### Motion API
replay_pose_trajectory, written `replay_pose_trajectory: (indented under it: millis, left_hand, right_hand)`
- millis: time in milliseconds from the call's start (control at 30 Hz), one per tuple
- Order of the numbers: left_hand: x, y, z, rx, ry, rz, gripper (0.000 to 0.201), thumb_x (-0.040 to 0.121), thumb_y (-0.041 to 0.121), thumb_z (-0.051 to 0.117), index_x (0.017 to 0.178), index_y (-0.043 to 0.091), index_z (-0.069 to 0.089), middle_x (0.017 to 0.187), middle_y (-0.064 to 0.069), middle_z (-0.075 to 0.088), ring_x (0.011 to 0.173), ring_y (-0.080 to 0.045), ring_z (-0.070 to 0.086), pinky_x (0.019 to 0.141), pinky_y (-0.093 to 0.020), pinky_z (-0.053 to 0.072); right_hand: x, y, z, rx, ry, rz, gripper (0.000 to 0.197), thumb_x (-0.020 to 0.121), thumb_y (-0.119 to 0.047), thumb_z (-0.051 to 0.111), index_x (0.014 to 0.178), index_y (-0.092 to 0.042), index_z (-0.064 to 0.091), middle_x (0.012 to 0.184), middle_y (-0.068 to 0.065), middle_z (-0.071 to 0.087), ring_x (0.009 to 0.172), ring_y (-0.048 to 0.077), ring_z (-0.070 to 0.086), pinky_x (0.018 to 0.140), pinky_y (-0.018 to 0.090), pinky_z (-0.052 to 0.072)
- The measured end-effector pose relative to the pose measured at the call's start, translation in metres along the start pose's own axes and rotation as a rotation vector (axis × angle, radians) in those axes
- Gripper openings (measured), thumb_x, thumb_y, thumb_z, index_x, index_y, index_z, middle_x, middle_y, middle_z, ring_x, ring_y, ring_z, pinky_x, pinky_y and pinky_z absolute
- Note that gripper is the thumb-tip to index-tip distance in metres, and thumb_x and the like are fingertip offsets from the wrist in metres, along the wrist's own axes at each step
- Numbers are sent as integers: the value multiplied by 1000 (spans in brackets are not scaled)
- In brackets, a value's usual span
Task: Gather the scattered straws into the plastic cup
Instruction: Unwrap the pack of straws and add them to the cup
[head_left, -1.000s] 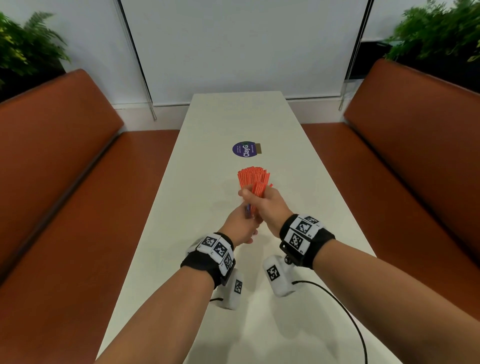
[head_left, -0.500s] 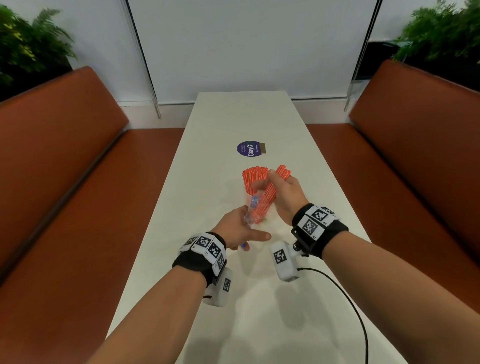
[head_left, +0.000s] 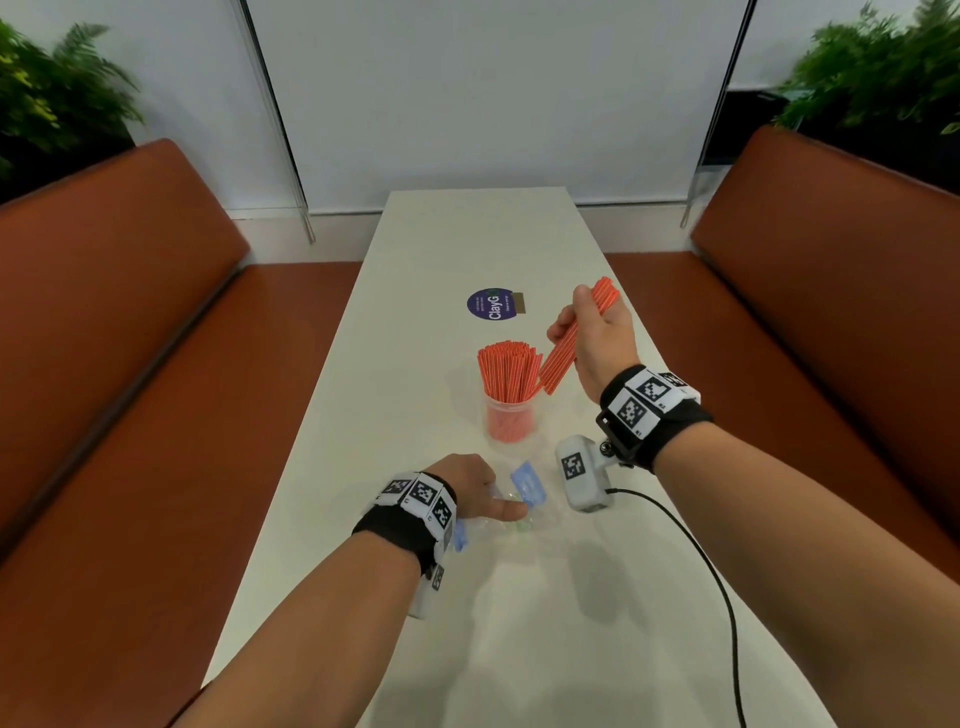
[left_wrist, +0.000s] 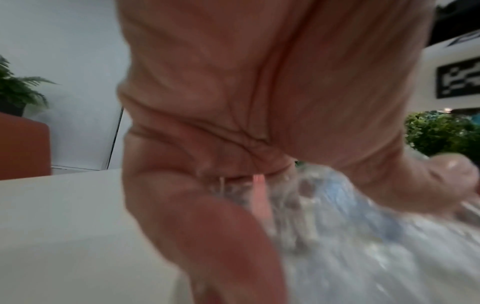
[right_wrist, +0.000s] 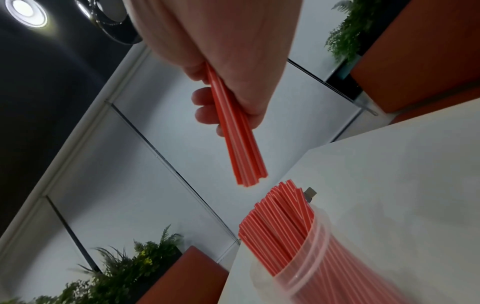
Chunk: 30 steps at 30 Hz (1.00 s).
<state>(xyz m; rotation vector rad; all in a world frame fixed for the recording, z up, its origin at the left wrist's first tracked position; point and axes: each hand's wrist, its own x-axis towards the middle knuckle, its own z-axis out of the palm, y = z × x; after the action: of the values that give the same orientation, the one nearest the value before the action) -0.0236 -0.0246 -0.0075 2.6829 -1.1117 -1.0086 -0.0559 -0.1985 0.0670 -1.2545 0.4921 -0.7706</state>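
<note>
Sticker (head_left: 495, 304) reads "ClayG" | right hand (head_left: 597, 338) grips straws (head_left: 566, 343) | left hand (head_left: 470, 488) seemingly pinching clear wrapper (head_left: 527, 486)

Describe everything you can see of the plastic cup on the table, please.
The plastic cup is clear, round and thin-walled, standing upright on the white table, near its middle. It is packed with orange-red straws that rise well above its rim and fan out slightly. No hand touches it.

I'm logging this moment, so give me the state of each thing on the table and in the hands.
plastic cup: upright, packed with straws
bundle of straws: tilted, gripped by right hand, outside the cup
clear wrapper: crumpled, on table, held by left hand
</note>
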Motion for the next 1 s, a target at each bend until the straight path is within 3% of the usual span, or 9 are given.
replay_pose_trajectory:
  millis: [133,300,433,533,633,700,800,900,1000]
  left_hand:
    - [12,2,-6,81,13,-10,67,80,63,61,111,4,65,115,-7,66,108,-24,61,93,-33,48]
    - [28,0,-21,87,253,-104,89,69,72,64,129,9,47,127,-11,55,117,-28,55,95,-39,48]
    - [45,7,-39,-257,469,-101,102,55,60,82,128,5,37,127,-13,52,119,-29,52,96,-41,48]
    - [62,13,-48,-575,473,-62,116,50,46,91,137,7,24,133,-10,51,123,-28,53,100,-42,48]
    - [77,19,-49,-786,468,-19,131,55,29,92,148,5,3,140,-7,48,129,-26,50,101,-31,43]
    - [84,21,-47,-883,457,-1,131,60,20,91,149,3,-3,138,-6,50,127,-25,51,98,-28,40]
    - [94,21,-41,-942,492,10,120,51,24,91,144,8,15,127,-6,58,118,-28,59,101,-42,48]
    - [96,19,-38,-955,517,37,93,55,21,91,129,12,36,116,-2,60,108,-25,61,94,-42,52]
    - [95,16,-37,-987,511,78,87,58,19,91,128,13,40,118,-1,58,108,-22,58,93,-40,50]
  right_hand:
    - [8,4,9,-57,-16,-15,14,98,-21,44,85,-18,47,64,3,52,58,18,53,67,34,51]
    - [19,19,19,-108,-27,-22,7,98,-18,43,96,-11,44,64,4,50,54,17,51,60,31,49]
    - [28,33,28,-163,-64,-44,5,99,-18,43,96,-14,42,63,3,51,53,17,51,56,28,48]
    - [31,45,33,-225,-91,-76,8,99,-18,43,98,-11,40,65,3,51,54,15,51,52,21,49]
    - [32,55,36,-309,-101,-101,10,98,-19,45,101,-9,41,69,1,54,60,12,54,53,11,50]
    - [33,62,38,-363,-109,-110,11,97,-19,46,103,-12,42,72,-2,55,65,14,56,66,22,53]
    - [36,69,40,-435,-131,-124,13,96,-20,49,103,-12,42,75,-4,53,72,18,55,74,37,51]
    - [38,71,36,-507,-145,-183,28,94,-14,51,118,-4,40,74,-8,47,66,11,50,64,21,44]
    - [41,67,28,-580,-225,-250,40,92,-9,54,127,-4,36,70,-3,49,61,7,49,62,16,42]
